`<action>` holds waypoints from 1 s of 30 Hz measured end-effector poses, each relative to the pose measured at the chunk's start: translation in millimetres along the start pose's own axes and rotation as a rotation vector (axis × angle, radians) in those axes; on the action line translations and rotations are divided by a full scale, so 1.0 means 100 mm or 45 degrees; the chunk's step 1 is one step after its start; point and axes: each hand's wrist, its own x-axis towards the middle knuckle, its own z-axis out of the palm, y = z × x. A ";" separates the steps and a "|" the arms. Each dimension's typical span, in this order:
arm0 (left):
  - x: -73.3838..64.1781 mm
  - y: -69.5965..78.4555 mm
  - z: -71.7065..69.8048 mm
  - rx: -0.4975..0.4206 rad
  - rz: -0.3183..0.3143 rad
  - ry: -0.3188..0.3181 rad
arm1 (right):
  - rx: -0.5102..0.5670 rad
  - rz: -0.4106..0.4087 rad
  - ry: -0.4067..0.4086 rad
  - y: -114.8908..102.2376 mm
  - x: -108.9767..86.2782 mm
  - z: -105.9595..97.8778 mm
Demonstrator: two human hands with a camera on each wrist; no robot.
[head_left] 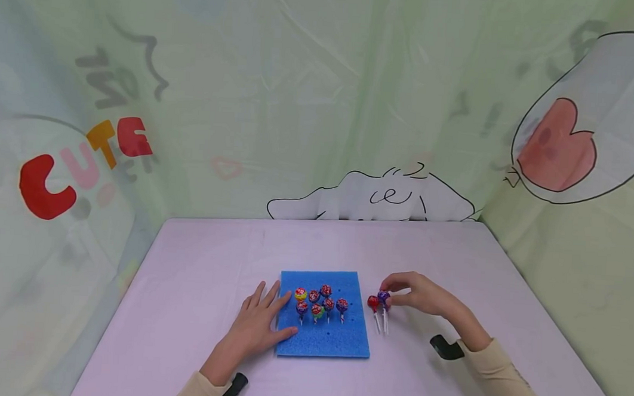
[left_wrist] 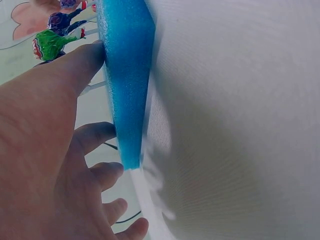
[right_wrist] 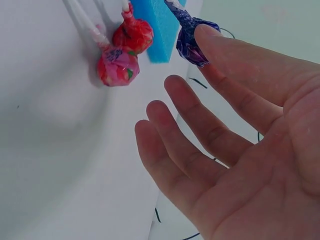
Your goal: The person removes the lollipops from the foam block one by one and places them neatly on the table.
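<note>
Purple lollipop (right_wrist: 188, 44) partly behind right hand (right_wrist: 245, 175)

I wear long sleeves of pale beige cloth: the left sleeve (head_left: 199, 393) at seven o'clock in the head view, the right sleeve (head_left: 506, 384) at four, wrinkled into soft folds. At three o'clock of my left cuff (head_left: 211, 386) sits a small black fitting (head_left: 237, 386); at nine o'clock of my right cuff (head_left: 482, 354), a bent black fitting (head_left: 445, 347). My left grip (head_left: 253, 325) and right grip (head_left: 422, 294) are bare, with creases lining the right palm (right_wrist: 250, 195).
</note>
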 end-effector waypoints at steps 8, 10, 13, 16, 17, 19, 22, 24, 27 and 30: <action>-0.01 0.01 0.00 -0.003 0.002 0.000 | -0.005 0.008 -0.005 0.03 -0.06 -0.05; -0.01 0.01 0.00 -0.008 -0.001 -0.002 | -0.011 0.010 -0.004 0.04 -0.08 -0.06; -0.01 0.01 -0.01 -0.017 -0.002 0.000 | -0.031 0.026 0.002 0.06 -0.11 -0.08; -0.01 0.00 -0.01 -0.018 0.001 0.003 | -0.035 0.060 -0.001 0.10 -0.12 -0.08; -0.01 0.00 -0.01 -0.016 0.003 0.004 | -0.034 0.070 -0.004 0.11 -0.12 -0.08; -0.01 0.00 -0.01 -0.017 0.004 0.004 | -0.030 0.095 -0.009 0.13 -0.11 -0.08; -0.01 0.00 -0.01 -0.020 0.005 0.005 | -0.034 0.134 -0.015 0.17 -0.11 -0.08; 0.00 0.00 0.00 -0.021 0.004 0.005 | -0.045 0.154 -0.018 0.18 -0.10 -0.08; -0.01 0.00 0.00 -0.025 0.005 0.005 | -0.059 0.197 -0.022 0.20 -0.10 -0.08; -0.01 0.00 0.00 -0.027 0.008 0.008 | -0.072 0.242 -0.028 0.22 -0.10 -0.07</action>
